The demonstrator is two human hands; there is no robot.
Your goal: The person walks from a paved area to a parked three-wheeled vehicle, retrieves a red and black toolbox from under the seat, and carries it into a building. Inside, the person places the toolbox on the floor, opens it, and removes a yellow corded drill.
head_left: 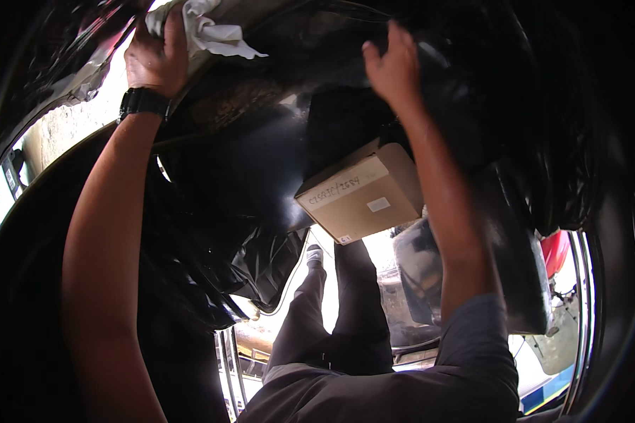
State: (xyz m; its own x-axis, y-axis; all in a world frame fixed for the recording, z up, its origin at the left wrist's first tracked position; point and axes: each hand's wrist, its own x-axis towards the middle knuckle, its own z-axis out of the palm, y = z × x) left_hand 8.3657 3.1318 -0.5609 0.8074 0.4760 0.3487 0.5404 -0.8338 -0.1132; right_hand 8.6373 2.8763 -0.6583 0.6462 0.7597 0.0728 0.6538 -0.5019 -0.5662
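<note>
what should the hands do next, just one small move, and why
Probably a short wipe with the white cloth along the dark glossy surface near it: the left hand has the cloth, while the right hand is raised, thumb apart from the fingers, with nothing visible in it, so it seems free to steady things.

Left hand (152, 60) upper left of frame, cloth (217, 35) at its fingers, mostly right of them; wristband (144, 103) on that wrist. Right hand (396, 69) top, right of centre. Cardboard box (363, 197) mid-frame, left of right forearm (453, 190), above legs (360, 307).
</note>
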